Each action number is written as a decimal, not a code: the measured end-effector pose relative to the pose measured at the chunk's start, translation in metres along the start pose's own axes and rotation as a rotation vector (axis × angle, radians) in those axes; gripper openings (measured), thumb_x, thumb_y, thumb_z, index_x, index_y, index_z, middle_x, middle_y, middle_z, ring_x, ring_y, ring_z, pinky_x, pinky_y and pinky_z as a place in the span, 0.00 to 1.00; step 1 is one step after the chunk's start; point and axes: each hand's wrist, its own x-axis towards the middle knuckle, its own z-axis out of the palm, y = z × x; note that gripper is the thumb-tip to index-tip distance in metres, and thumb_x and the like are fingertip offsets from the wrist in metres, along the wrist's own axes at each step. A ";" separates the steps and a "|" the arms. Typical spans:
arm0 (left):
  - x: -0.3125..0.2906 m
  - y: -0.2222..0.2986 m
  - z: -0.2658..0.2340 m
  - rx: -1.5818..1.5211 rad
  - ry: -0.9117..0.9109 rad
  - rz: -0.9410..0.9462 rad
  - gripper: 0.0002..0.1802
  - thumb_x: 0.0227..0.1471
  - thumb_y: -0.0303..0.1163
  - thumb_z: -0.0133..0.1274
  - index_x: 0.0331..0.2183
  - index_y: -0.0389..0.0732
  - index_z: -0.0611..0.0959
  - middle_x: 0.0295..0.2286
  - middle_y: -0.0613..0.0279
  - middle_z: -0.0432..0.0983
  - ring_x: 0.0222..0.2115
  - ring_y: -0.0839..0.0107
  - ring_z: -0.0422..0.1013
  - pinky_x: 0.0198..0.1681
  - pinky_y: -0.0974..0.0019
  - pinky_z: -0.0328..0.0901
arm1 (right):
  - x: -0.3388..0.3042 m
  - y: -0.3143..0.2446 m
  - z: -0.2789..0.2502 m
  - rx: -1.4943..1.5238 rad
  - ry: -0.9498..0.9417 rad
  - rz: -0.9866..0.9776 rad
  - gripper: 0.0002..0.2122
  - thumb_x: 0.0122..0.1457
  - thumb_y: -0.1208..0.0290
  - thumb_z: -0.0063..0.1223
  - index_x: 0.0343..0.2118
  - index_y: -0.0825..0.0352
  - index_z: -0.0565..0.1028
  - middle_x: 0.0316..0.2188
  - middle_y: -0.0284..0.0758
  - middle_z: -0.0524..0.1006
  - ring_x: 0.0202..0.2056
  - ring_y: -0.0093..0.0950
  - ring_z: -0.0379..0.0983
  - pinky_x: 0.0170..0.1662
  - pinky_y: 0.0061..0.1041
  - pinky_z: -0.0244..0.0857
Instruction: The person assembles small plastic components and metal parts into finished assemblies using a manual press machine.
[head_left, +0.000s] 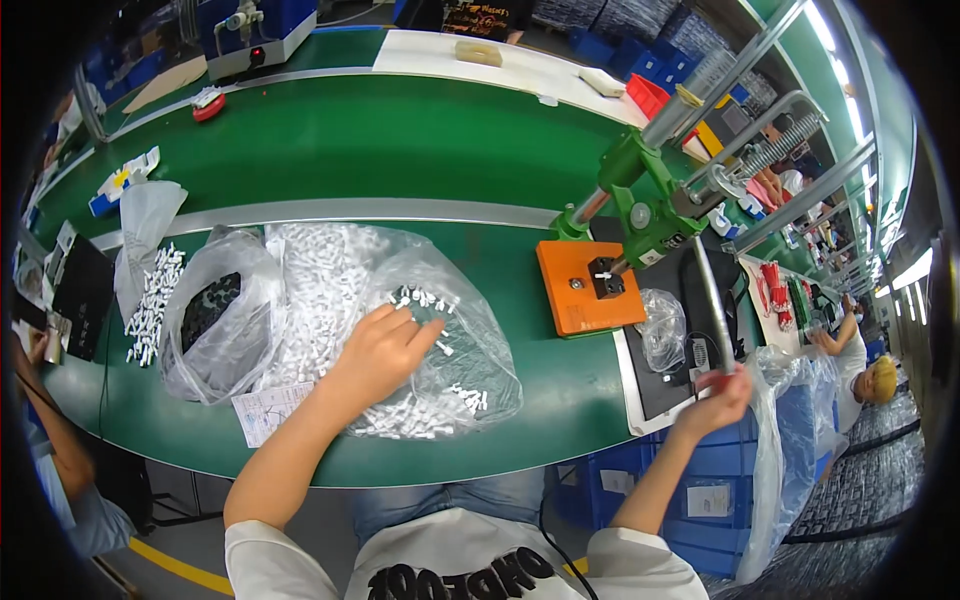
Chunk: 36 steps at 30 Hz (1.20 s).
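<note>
My left hand point(380, 348) rests on a clear plastic bag point(440, 300) full of small white plastic parts point(415, 297), its fingers spread over the loose pieces at the bag's mouth. My right hand point(717, 397) is closed around the red-tipped end of a long metal lever point(713, 300). The lever belongs to a green hand press point(640, 205) that stands over an orange base plate point(578, 290) with a small black fixture point(605, 278) holding a white part.
A second clear bag point(215, 320) with dark parts lies left of the white-parts bag, beside a row of white pieces point(152, 305). A green conveyor belt point(400, 140) runs behind. Blue bins point(720, 480) and a plastic-lined container sit lower right. Other people work at left and far right.
</note>
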 end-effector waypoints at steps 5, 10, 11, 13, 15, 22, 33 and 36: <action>-0.007 0.002 0.005 0.003 -0.023 0.008 0.17 0.39 0.24 0.54 0.37 0.38 0.83 0.16 0.65 0.67 0.21 0.69 0.67 0.28 0.66 0.62 | 0.127 -0.038 0.025 0.050 -0.087 -0.354 0.11 0.64 0.68 0.48 0.36 0.73 0.77 0.33 0.36 0.77 0.35 0.25 0.74 0.44 0.23 0.67; -0.007 0.001 0.005 -0.029 -0.053 -0.036 0.18 0.39 0.24 0.54 0.37 0.40 0.83 0.15 0.65 0.68 0.20 0.68 0.68 0.27 0.65 0.63 | 0.189 -0.063 0.112 0.165 -0.329 -0.123 0.11 0.64 0.69 0.51 0.44 0.70 0.75 0.40 0.37 0.78 0.38 0.26 0.75 0.42 0.26 0.71; -0.006 0.003 0.005 -0.032 -0.068 -0.037 0.18 0.39 0.24 0.54 0.37 0.40 0.83 0.15 0.65 0.68 0.19 0.67 0.68 0.27 0.65 0.64 | 0.188 -0.047 0.119 0.167 -0.412 -0.088 0.12 0.64 0.69 0.52 0.46 0.70 0.75 0.41 0.36 0.78 0.38 0.26 0.76 0.41 0.25 0.71; -0.009 0.001 0.004 -0.026 -0.081 -0.047 0.17 0.39 0.24 0.54 0.37 0.40 0.82 0.15 0.65 0.69 0.20 0.67 0.70 0.28 0.66 0.65 | 0.125 -0.033 0.139 0.077 -0.359 -0.194 0.10 0.63 0.73 0.50 0.45 0.71 0.74 0.37 0.37 0.78 0.34 0.23 0.74 0.36 0.19 0.67; -0.006 0.004 0.004 -0.011 -0.079 -0.042 0.18 0.39 0.25 0.54 0.38 0.40 0.82 0.15 0.65 0.69 0.20 0.67 0.71 0.28 0.66 0.65 | 0.069 0.005 0.124 0.060 -0.267 -0.253 0.02 0.63 0.79 0.47 0.36 0.69 0.72 0.28 0.32 0.72 0.25 0.18 0.65 0.28 0.17 0.60; -0.023 0.002 0.009 -0.050 -0.147 -0.044 0.17 0.40 0.27 0.54 0.38 0.42 0.81 0.13 0.66 0.69 0.20 0.67 0.72 0.30 0.65 0.66 | -0.062 -0.004 0.152 -0.411 -0.739 -0.334 0.10 0.57 0.75 0.57 0.42 0.65 0.79 0.15 0.33 0.73 0.16 0.26 0.70 0.21 0.26 0.63; -0.016 0.005 0.013 -0.010 -0.100 -0.015 0.14 0.38 0.29 0.55 0.33 0.41 0.81 0.13 0.70 0.67 0.19 0.70 0.70 0.29 0.69 0.63 | -0.030 0.009 0.140 -0.700 -0.739 -0.632 0.05 0.58 0.67 0.60 0.34 0.60 0.80 0.13 0.33 0.72 0.15 0.32 0.70 0.19 0.32 0.60; -0.019 0.005 0.018 0.007 -0.090 -0.033 0.12 0.37 0.30 0.55 0.31 0.42 0.81 0.12 0.69 0.68 0.19 0.70 0.70 0.28 0.68 0.63 | -0.028 0.014 0.139 -0.729 -0.758 -0.657 0.05 0.58 0.68 0.60 0.35 0.62 0.80 0.16 0.33 0.74 0.16 0.32 0.71 0.21 0.31 0.62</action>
